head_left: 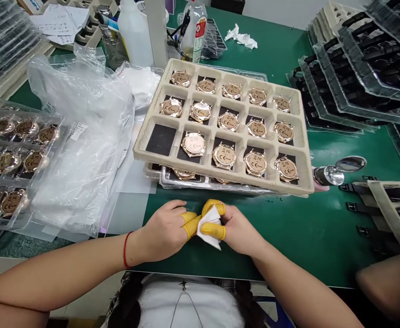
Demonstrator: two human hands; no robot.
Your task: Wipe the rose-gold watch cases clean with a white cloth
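My right hand [237, 228] pinches a folded white wiping cloth [210, 225] between thumb and fingers. My left hand [167, 230] is closed right beside it, its fingertips meeting the cloth; whatever it grips is hidden. Yellow finger cots cover several fingertips on both hands. Just beyond the hands, a beige compartment tray [200, 165] rests tilted on other trays. It carries several rose-gold watch cases [224, 156], backs up, with printed marks. The tray's front left compartment shows only a black pad [161, 139].
Clear trays of watch cases [4, 162] and crumpled plastic bags [77, 136] lie left. Bottles [136, 36] stand behind. At right are stacked trays of black straps [356, 82], a silver-lidded bottle [329, 175] and a strap tray [387, 214]. Another person's blurred arm [389, 282] enters lower right.
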